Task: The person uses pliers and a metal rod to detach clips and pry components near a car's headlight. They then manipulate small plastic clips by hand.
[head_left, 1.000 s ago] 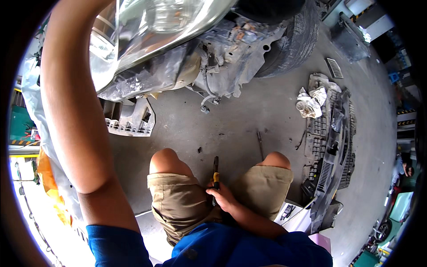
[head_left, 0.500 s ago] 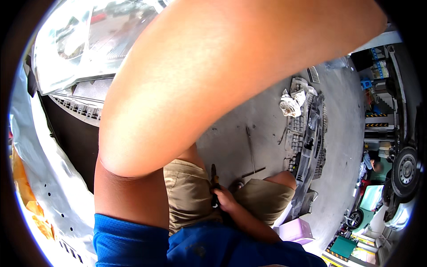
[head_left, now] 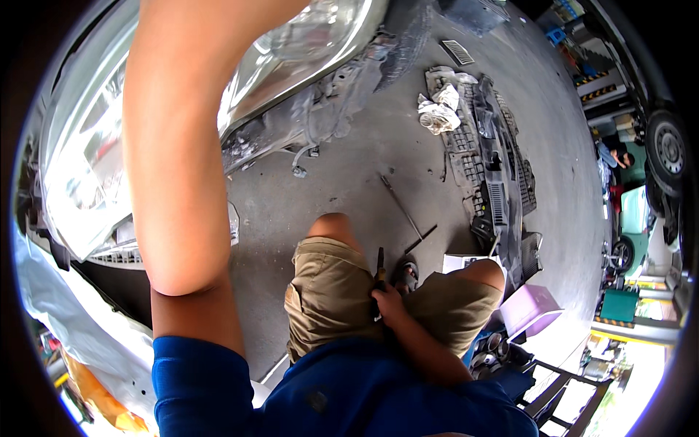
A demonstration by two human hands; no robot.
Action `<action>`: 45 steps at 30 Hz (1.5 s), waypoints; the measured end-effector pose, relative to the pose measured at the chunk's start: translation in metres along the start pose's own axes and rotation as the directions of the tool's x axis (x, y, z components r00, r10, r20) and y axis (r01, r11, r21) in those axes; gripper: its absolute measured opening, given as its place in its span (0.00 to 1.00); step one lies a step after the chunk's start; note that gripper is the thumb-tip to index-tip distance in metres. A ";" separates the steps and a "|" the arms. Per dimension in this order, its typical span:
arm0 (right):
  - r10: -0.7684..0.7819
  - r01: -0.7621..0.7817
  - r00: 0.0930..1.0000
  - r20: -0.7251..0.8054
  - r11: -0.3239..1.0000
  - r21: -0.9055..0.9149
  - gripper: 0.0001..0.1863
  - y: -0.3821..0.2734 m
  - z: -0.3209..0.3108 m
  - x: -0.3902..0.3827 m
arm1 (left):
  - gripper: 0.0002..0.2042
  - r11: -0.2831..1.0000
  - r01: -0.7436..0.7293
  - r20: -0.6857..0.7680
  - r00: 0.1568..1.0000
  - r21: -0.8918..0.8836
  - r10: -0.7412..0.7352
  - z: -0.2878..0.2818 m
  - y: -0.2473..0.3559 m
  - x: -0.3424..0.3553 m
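Tool: a screwdriver (head_left: 379, 264) with a dark handle banded in yellow, held between the knees of the crouching person, shaft pointing toward 12 o'clock over the concrete floor (head_left: 306, 197).
Handling: judged light and rigid; the steel shaft looks slim and likely slick, the moulded handle the proper place to take hold. A grip well back on the handle should give most turning force.
Right hand (head_left: 389, 302): closed narrow around the screwdriver handle, fingers wrapped, resting against the inner thigh of the khaki shorts (head_left: 328, 291).
Left hand: out of view. The left arm (head_left: 175, 160) rises toward 12 o'clock past the frame edge, so whether it is open or closed cannot be told.
Headlight (head_left: 306, 44): clear lens on the stripped car front, at 11 o'clock from the tool, just beside the raised arm. Judged fragile and smooth.
Floor items: a thin metal rod (head_left: 400, 207) at 1 o'clock from the tool, near it; a removed dark bumper grille (head_left: 495, 167) at 2 o'clock, well apart; a crumpled white rag (head_left: 439, 113) beyond it.
Footwear: a sandalled foot (head_left: 405, 274) just beside the right hand.
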State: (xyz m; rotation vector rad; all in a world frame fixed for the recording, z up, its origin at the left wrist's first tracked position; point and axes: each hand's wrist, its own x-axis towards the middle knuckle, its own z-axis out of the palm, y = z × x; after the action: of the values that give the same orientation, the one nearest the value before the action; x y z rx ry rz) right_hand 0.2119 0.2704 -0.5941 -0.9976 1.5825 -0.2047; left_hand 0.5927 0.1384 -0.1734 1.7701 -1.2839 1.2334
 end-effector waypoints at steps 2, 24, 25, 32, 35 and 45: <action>0.001 0.000 0.999 -0.032 0.999 0.039 0.17 -0.005 -0.007 -0.010 | 0.17 1.000 0.021 0.063 0.998 0.013 -0.022 -0.004 0.001 0.004; -0.224 0.373 0.919 -0.324 0.760 0.532 0.16 -0.029 -0.050 -0.105 | 0.27 0.991 -0.003 0.227 0.973 0.136 -0.028 0.004 -0.012 0.008; -0.249 0.374 0.921 -0.299 0.776 0.508 0.16 -0.030 -0.051 -0.107 | 0.27 0.990 -0.008 0.226 0.974 0.144 -0.025 0.004 -0.011 0.006; -0.351 0.271 0.935 0.046 0.793 0.546 0.20 -0.052 -0.064 -0.095 | 0.27 0.980 0.044 0.209 0.974 0.192 -0.085 0.004 -0.007 0.007; -0.385 0.254 0.908 0.166 0.819 0.515 0.21 -0.064 -0.067 -0.085 | 0.28 0.976 0.063 0.197 0.975 0.206 -0.104 0.005 -0.008 0.007; -0.488 0.217 0.713 0.503 0.836 0.504 0.13 -0.103 -0.096 -0.024 | 0.23 0.970 0.127 0.234 0.956 0.205 -0.174 0.000 -0.001 0.009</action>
State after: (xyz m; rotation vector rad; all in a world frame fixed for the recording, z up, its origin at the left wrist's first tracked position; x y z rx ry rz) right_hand 0.1752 0.1860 -0.4845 -0.9031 0.6795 -0.4202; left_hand 0.5939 0.1357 -0.1649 2.1760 -1.1708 1.1011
